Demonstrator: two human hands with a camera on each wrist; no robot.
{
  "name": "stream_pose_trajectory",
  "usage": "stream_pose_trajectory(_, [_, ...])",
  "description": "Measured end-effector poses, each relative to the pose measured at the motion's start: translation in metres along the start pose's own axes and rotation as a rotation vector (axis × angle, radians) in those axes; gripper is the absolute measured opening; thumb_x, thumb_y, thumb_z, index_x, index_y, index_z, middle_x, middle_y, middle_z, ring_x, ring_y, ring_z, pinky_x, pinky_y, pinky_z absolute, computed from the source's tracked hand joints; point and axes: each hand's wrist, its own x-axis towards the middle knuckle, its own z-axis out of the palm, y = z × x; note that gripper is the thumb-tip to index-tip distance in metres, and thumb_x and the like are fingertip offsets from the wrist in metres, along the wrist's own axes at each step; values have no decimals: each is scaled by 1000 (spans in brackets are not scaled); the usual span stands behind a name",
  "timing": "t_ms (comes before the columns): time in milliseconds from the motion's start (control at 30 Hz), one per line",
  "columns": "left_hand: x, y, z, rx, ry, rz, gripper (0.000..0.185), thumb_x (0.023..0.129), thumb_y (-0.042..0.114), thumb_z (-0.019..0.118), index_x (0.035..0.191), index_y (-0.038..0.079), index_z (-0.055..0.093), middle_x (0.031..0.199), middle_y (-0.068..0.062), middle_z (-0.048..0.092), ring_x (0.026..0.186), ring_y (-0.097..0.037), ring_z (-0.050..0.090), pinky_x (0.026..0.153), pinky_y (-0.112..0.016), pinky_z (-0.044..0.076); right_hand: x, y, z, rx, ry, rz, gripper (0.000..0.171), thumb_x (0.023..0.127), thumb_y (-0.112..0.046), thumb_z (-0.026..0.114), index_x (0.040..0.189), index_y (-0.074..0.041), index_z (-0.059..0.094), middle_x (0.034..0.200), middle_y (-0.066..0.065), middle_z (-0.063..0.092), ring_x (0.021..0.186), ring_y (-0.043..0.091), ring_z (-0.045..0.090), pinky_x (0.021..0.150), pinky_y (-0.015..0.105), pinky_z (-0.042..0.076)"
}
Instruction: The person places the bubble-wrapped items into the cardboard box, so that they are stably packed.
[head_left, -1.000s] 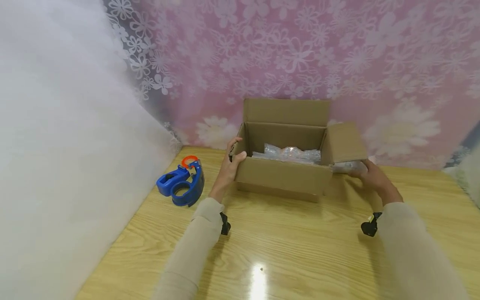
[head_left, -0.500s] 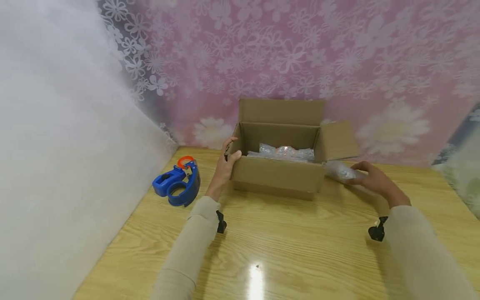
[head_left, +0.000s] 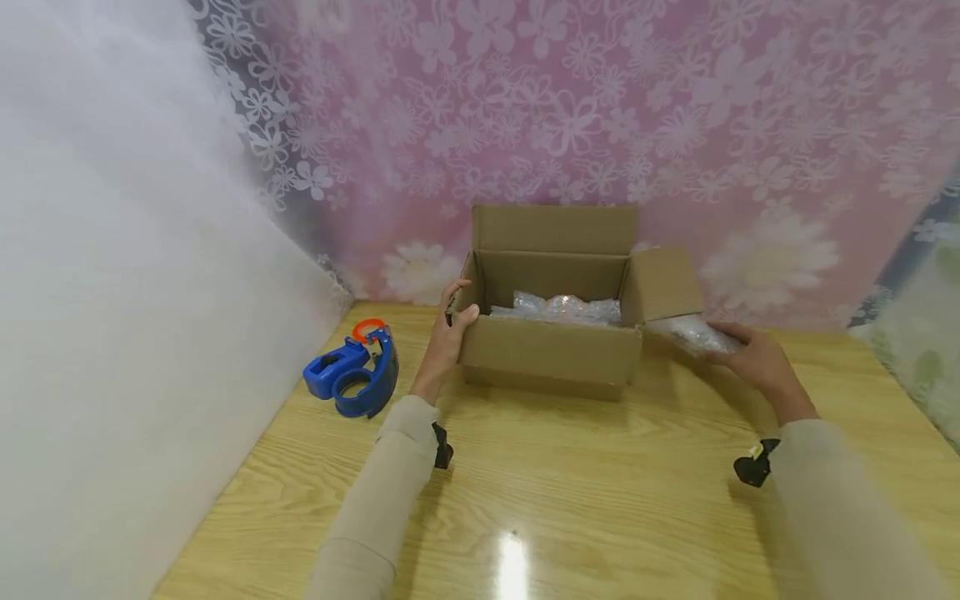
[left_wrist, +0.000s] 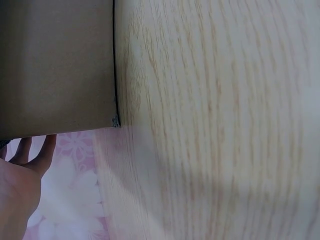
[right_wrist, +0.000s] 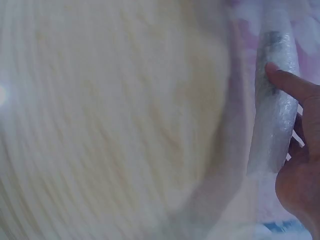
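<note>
My left hand [head_left: 447,337] grips the left wall of an open cardboard box [head_left: 551,354], thumb on the front corner, fingers round the outside. In the left wrist view those fingers [left_wrist: 46,154] lie along the box's edge. Bubble-wrapped items [head_left: 566,310] lie inside the box; their contents cannot be made out. Right of the box, my right hand [head_left: 761,367] holds a long bubble-wrapped bundle [head_left: 705,335], whose far end is partly hidden behind the right flap [head_left: 667,282]. The right wrist view shows my thumb pressing on the clear-wrapped bundle [right_wrist: 275,117], with something dark inside.
On the left of the wooden table [head_left: 600,492] lies a blue hand-held tape dispenser [head_left: 375,387] with an orange-red ring. A pink floral curtain [head_left: 570,108] hangs right behind the box, and a white sheet [head_left: 135,292] borders the left side.
My right hand has moved rightward from the box with the bundle, so more of the bundle shows. My left hand keeps its hold on the box. The whole view has shifted slightly.
</note>
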Motion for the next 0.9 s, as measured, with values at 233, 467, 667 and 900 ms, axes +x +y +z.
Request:
stream_pose_trajectory(233, [1, 7, -3, -51, -33, 3, 61, 104, 30, 55, 159, 13, 34, 172, -5, 12, 127, -34, 41, 113, -60, 28, -16, -12, -50, 87, 45, -9, 91, 95, -44, 76, 166, -13, 28, 172, 20, 5, 152, 57, 7, 106, 79, 23])
stream_pose_trajectory(467, [2, -8, 0, -4, -8, -6, 57, 104, 38, 54, 157, 27, 36, 171, 5, 14, 120, -36, 47, 107, -61, 36, -29, -25, -89, 79, 101, -23, 87, 96, -44, 74, 167, -23, 27, 174, 15, 6, 153, 54, 7, 108, 78, 21])
stream_pose_trajectory(667, [3, -9, -1, -35, -34, -6, 58, 104, 39, 54, 157, 28, 35, 170, 3, 14, 107, -37, 50, 101, -59, 39, -41, -51, -118, 66, 180, -9, 80, 97, -49, 71, 164, -40, 28, 174, -3, 6, 157, 43, -1, 112, 77, 14])
stream_pose_trajectory(900, [2, -5, -3, -17, -28, -55, 56, 104, 42, 55, 156, 36, 36, 169, 5, 15, 111, -31, 52, 100, -56, 41, -43, -107, -129, 56, 206, -30, 77, 98, -51, 68, 162, -46, 27, 174, -3, 13, 156, 42, 14, 111, 71, 24])
